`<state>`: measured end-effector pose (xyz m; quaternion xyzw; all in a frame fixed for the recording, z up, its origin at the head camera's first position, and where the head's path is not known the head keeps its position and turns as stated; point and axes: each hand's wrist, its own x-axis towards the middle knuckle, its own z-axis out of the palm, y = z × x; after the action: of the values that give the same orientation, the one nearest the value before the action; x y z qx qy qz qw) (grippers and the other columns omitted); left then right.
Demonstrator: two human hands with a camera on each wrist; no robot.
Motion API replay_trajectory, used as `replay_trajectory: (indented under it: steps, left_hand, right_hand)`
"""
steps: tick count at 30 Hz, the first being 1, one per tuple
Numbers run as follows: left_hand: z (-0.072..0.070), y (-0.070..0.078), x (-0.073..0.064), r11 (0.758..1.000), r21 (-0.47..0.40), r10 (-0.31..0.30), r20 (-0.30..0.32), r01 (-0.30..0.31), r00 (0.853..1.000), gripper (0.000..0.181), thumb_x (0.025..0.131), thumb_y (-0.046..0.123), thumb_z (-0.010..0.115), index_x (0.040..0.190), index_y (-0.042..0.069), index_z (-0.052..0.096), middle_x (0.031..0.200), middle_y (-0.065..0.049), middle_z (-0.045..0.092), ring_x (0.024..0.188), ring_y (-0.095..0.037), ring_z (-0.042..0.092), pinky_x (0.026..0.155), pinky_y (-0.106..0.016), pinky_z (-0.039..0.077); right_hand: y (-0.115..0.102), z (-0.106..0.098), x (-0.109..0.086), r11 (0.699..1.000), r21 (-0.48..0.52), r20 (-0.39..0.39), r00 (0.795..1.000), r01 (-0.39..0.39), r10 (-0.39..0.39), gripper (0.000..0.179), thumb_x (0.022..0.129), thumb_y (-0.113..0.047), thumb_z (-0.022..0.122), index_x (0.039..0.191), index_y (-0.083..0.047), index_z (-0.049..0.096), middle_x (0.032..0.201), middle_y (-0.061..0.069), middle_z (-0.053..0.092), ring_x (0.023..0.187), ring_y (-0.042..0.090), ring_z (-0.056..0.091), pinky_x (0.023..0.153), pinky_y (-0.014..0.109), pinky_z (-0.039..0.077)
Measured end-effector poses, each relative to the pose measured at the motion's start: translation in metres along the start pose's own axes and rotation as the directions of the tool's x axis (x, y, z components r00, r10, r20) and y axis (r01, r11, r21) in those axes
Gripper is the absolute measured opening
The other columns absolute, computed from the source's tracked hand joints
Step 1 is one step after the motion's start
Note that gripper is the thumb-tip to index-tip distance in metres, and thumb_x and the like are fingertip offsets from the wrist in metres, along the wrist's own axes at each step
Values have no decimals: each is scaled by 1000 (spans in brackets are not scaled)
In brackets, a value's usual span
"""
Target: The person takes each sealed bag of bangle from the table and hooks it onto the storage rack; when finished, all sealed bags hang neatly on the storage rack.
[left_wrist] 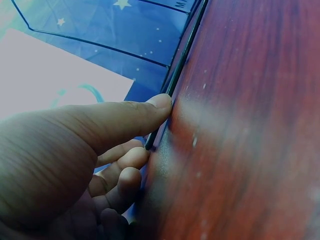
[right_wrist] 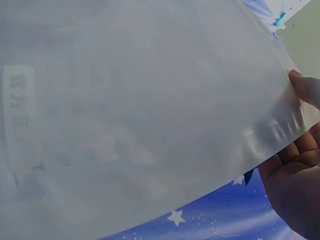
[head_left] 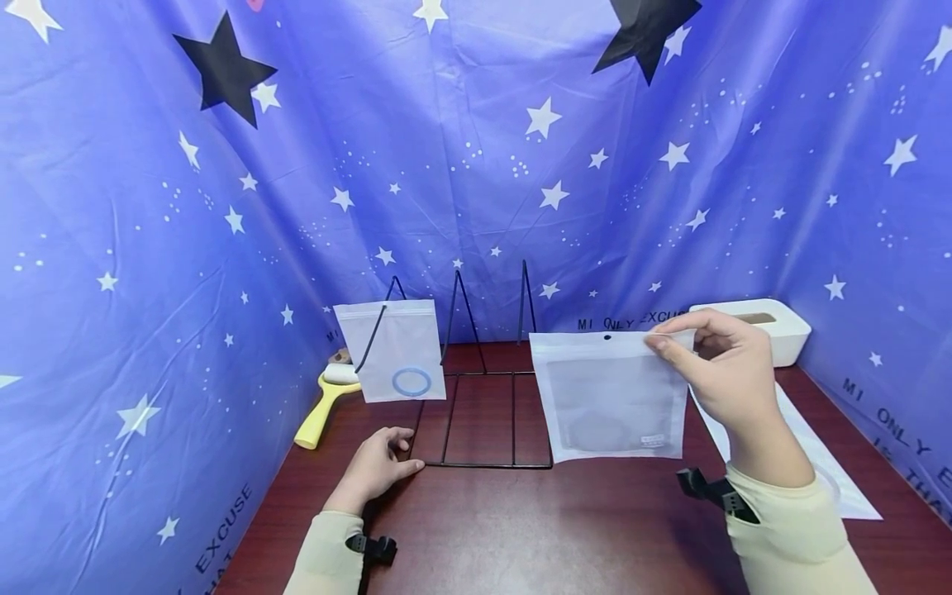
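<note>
Reaching up over the right half of the table point(head_left: 535, 529), the right hand point(head_left: 717, 364) pinches a white bag point(head_left: 613, 405) by its top right corner, thumb on the near face, fingers behind. Wrist bent; forearm rises from the near right corner. Bag hangs upright, left of the right hand, well apart from the left. It overlaps the right end of a black wire rack point(head_left: 487, 466) in the head view; contact cannot be told.

Left hand point(head_left: 375, 467) low, forearm from the near left corner; thumb and curled fingers grasp the rack's front left corner.

Rack stands toward the far edge. On its left hook: a hung bag point(head_left: 409, 343) with a blue ring point(head_left: 395, 383). Lint roller point(head_left: 320, 417) by the left edge. White box point(head_left: 790, 337) at the far right corner; flat bag point(head_left: 844, 497) along the right edge.
</note>
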<state>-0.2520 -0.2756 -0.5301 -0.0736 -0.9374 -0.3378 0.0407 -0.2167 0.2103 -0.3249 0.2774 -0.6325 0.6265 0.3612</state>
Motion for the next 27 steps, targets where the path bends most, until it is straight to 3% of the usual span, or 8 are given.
replay_trajectory:
  steps: [17, 27]
  left_hand:
    - [0, 1, 1, 1000, -10, -8, 4, 8, 1000, 54, 81, 23, 93, 127, 7, 71, 94, 5, 62, 71, -12, 54, 69, -32, 46]
    - [-1, -3, 2, 999, -35, -25, 15, 26, 1000, 50, 82, 21, 92, 126, 8, 72, 95, 4, 63, 72, -13, 55, 70, -33, 47]
  right_hand:
    - [18, 25, -1, 992, 126, 35, 999, -18, 14, 19, 76, 28, 75, 90, 16, 73, 81, 8, 77, 45, 7, 39, 41, 26, 24]
    - [23, 35, -2, 992, 122, 12, 1000, -6, 5, 17, 76, 26, 76, 90, 16, 73, 76, 8, 75, 44, 8, 37, 40, 26, 23]
